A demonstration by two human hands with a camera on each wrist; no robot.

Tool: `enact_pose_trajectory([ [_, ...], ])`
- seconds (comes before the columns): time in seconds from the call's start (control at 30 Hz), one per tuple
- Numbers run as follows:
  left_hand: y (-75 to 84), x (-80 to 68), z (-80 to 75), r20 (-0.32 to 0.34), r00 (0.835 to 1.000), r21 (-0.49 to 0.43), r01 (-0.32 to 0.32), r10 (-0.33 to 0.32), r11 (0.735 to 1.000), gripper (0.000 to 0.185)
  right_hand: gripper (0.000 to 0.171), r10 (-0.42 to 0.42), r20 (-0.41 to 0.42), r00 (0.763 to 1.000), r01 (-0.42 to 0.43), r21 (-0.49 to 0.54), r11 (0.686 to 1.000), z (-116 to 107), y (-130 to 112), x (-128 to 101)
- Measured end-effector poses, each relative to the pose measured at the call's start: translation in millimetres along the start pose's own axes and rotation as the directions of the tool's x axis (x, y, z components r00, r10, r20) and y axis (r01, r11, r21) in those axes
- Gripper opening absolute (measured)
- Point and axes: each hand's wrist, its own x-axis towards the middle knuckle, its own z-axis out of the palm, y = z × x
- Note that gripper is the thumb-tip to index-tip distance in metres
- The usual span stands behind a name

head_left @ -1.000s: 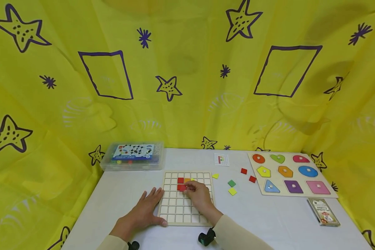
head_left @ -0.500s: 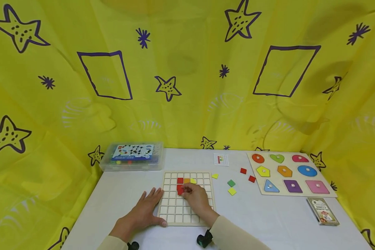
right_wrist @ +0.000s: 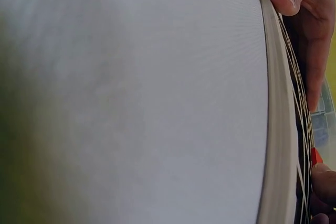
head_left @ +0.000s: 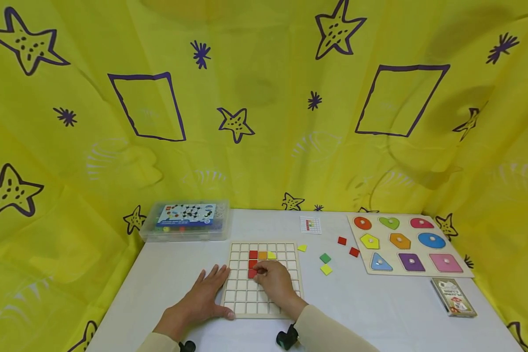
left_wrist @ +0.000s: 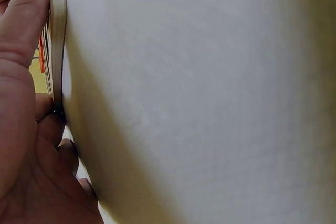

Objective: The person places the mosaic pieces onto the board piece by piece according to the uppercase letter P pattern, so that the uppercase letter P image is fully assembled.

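Note:
A wooden grid board (head_left: 242, 296) lies on the white table. In its upper part are an orange tile (head_left: 262, 255), a yellow tile (head_left: 271, 255) with a cut corner, and a column of red square tiles. My right hand (head_left: 276, 283) reaches over the board and holds the lowest red tile (head_left: 251, 274) by its right side, fingertips at the cell; in the right wrist view the thumb (right_wrist: 324, 182) meets a red edge. My left hand (head_left: 207, 296) rests with spread fingers along the board's left edge, its thumb at the lower left corner.
Right of the board lie loose red tiles (head_left: 354, 252), a green tile (head_left: 325, 258) and yellow tiles (head_left: 326, 269). A pattern card (head_left: 310, 225) is behind them. Farther right are a shape puzzle (head_left: 405, 254) and a card box (head_left: 454, 297). A clear plastic case (head_left: 185, 222) stands back left.
My right hand has moved slightly left and toward me with the red tile, which now lines up under the other red ones. The left hand stays in place.

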Motion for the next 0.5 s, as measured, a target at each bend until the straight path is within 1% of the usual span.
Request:
enact_pose_trajectory([
  [0.27, 0.2, -0.5, -0.1, 0.004, 1.0, -0.004, 0.006, -0.006, 1.0, 0.124, 0.019, -0.006, 0.011, 1.0, 0.006, -0.026, 1.0, -1.1, -2.0, -0.8],
  [0.5, 4.0, -1.7, -2.9, -0.003, 1.0, -0.012, -0.001, 0.001, 1.0, 0.123, 0.021, 0.008, 0.022, 1.0, -0.008, -0.005, 1.0, -1.3, -0.7, 0.0],
])
